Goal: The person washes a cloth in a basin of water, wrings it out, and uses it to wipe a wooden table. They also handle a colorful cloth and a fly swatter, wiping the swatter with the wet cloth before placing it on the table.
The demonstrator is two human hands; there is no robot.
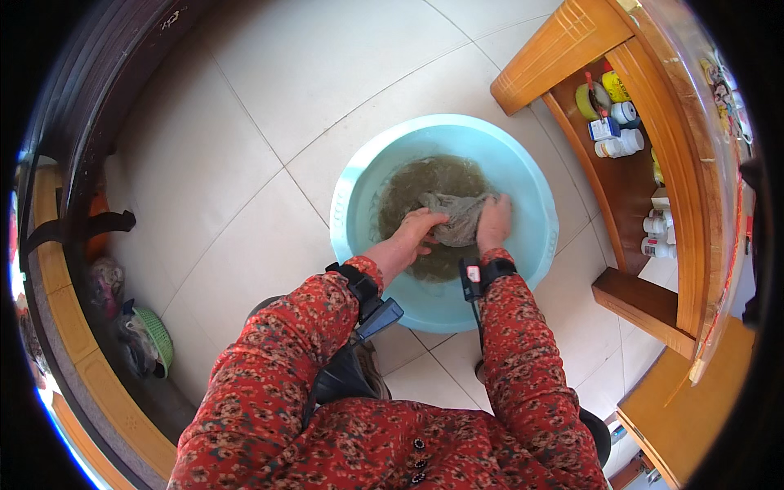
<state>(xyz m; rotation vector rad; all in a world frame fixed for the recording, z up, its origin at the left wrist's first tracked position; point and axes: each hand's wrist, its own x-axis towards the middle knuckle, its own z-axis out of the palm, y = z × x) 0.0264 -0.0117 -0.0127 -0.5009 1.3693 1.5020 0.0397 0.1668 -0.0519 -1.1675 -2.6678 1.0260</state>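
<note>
A light blue plastic basin (352,202) stands on the floor before me, with murky brown water (422,174) in its bottom. A wet, bunched grey cloth (459,223) is between my hands at the water's surface. My right hand (495,222) grips the cloth's right side, its fingers curled and partly hidden. My left hand (416,234) holds the left side, with one finger stretched over the cloth and others lower down near the water.
A wooden table (661,153) at right has a lower shelf with several bottles (621,144) and boxes. On the left, a green plastic basket (156,340) lies by dark furniture (92,122). Pale tiles (245,202) cover the floor. My shoe (370,367) is close behind the basin.
</note>
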